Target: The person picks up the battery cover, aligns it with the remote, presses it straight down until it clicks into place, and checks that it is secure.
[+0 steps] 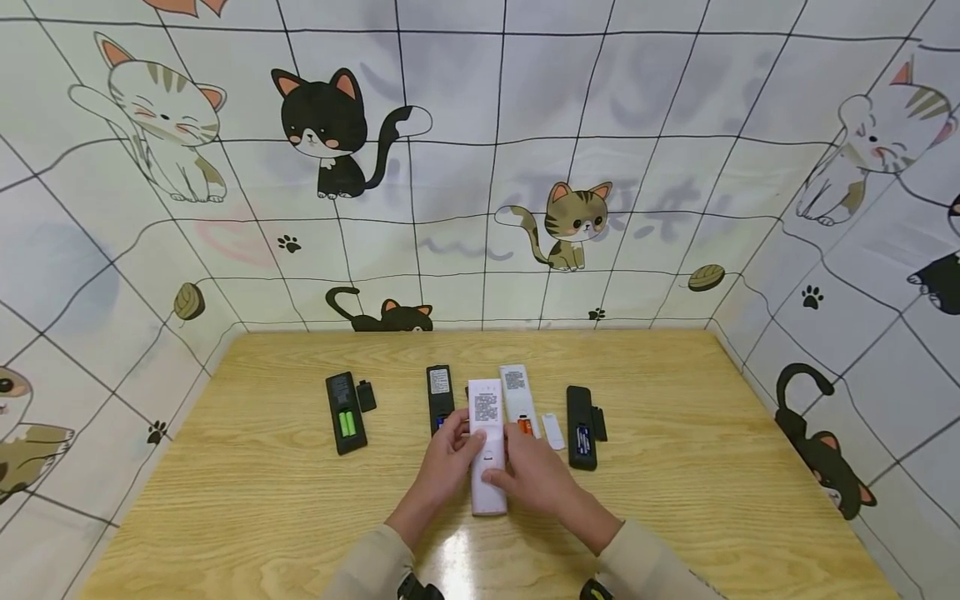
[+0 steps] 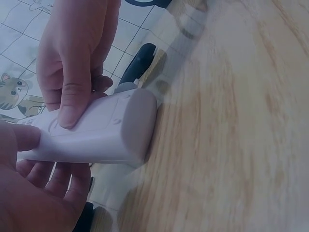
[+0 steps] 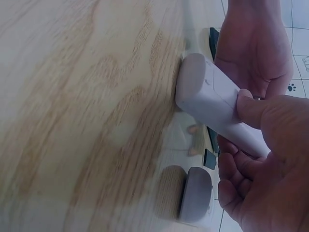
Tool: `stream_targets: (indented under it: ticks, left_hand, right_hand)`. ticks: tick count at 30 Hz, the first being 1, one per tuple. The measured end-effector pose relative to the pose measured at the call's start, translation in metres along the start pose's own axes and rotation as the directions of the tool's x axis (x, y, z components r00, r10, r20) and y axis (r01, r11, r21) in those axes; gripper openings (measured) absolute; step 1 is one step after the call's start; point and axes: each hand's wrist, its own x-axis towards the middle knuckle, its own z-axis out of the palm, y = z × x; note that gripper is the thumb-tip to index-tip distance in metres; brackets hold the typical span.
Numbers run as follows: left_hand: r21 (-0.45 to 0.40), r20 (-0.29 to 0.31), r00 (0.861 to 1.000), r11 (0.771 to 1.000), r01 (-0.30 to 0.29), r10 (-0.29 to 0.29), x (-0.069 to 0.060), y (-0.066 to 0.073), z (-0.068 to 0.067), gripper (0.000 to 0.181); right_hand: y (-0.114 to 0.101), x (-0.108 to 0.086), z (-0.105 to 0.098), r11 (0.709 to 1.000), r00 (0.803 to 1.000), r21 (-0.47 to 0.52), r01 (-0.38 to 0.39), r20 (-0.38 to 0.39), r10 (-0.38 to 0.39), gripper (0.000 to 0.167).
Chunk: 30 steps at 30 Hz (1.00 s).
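A white remote control lies between my two hands with its printed label and battery cover facing up. My left hand grips its left side, thumb over the back and fingers beneath the edge, as the left wrist view shows. From the other side my right hand holds it too, with the right thumb pressing on the battery cover. That cover appears seated in the casing. In the right wrist view, the near end of the remote is close to the tabletop; contact is hard to judge.
On the wooden table lie a black remote with green batteries, its loose cover, another black remote, a white remote with an orange battery, a white cover, and a black remote beside a black cover.
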Motion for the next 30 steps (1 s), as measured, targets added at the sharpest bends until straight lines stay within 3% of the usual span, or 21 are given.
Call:
stream_targets:
  ticks: [6, 14, 22, 30]
  left_hand:
    - [0.021, -0.003, 1.000, 1.000, 0.010, -0.010, -0.001, 0.001, -0.002, 0.038]
    - [0.034, -0.009, 0.999, 0.999, 0.034, -0.033, -0.004, 0.010, -0.004, 0.037]
    - [0.071, -0.029, 0.999, 0.997, 0.036, -0.035, -0.004, 0.002, -0.003, 0.037]
    - [0.067, -0.018, 0.997, 0.995, 0.078, -0.077, -0.003, 0.001, -0.006, 0.040]
  right_hand:
    - [-0.001, 0.000, 0.002, 0.998, 0.999, -0.055, 0.035, -0.002, -0.035, 0.068]
    - [-0.002, -0.002, 0.001, 0.999, 1.000, -0.043, 0.026, -0.011, -0.026, 0.065]
    - [-0.003, -0.002, -0.003, 1.000, 1.000, -0.014, 0.003, -0.010, -0.003, 0.056]
    - [-0.004, -0.001, -0.004, 1.000, 1.000, -0.025, 0.002, 0.002, -0.002, 0.053]
